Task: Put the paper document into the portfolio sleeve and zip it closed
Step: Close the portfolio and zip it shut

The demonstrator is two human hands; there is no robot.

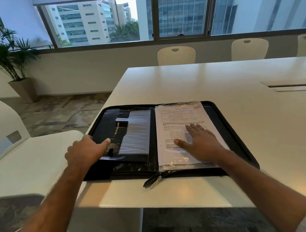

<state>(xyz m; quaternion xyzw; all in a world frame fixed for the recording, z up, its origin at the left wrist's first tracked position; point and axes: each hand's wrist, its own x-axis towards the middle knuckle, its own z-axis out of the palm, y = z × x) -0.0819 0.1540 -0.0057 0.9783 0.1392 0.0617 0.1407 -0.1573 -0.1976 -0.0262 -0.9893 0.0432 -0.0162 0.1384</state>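
Note:
A black zip portfolio (226, 122) lies open flat on the white table (218, 79), near its front left corner. The printed paper document (174, 118) sits inside a clear plastic sleeve on the right half. My right hand (198, 141) rests flat on that sleeve, fingers spread, holding nothing. My left hand (86, 150) grips the left outer edge of the left cover, thumb on top beside the clear pockets (137, 133). The zipper pulls (152, 182) lie loose at the spine on the near edge.
A white chair (31, 159) stands close on the left, its seat touching the portfolio's overhanging left corner. More white chairs (176, 55) line the far side. A cable slot (290, 86) cuts into the table at right. A potted plant (10, 58) stands far left.

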